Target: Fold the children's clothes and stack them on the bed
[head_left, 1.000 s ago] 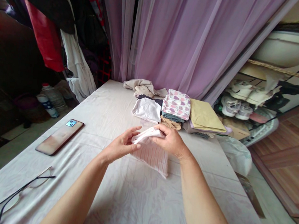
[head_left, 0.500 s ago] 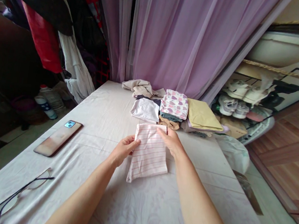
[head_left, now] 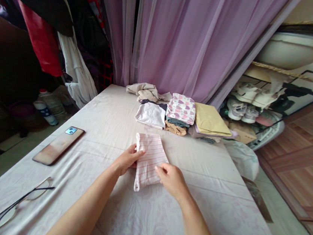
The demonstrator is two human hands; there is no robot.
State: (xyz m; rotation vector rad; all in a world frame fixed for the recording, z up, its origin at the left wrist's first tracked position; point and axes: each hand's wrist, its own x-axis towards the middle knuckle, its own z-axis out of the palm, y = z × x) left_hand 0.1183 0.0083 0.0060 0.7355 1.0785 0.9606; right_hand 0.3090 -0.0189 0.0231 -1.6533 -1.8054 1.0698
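Observation:
A folded pink-and-white striped cloth garment is between my hands, above the middle of the covered table. My left hand grips its left edge, thumb on top and fingers underneath. At its lower right edge, my right hand pinches the fabric with curled fingers. Beyond it lie a folded white garment with a dark edge, a heart-print folded cloth on top of a small stack, and a yellow folded cloth. What kind of garment the striped piece is, I cannot tell.
On the left of the table are a phone and a pair of glasses. A crumpled beige cloth lies at the back by the purple curtain. Shoes sit on a rack at right.
My right hand has moved from the striped garment's top right corner down to its lower right edge. The garment's top has tilted left; my left hand still holds its left side.

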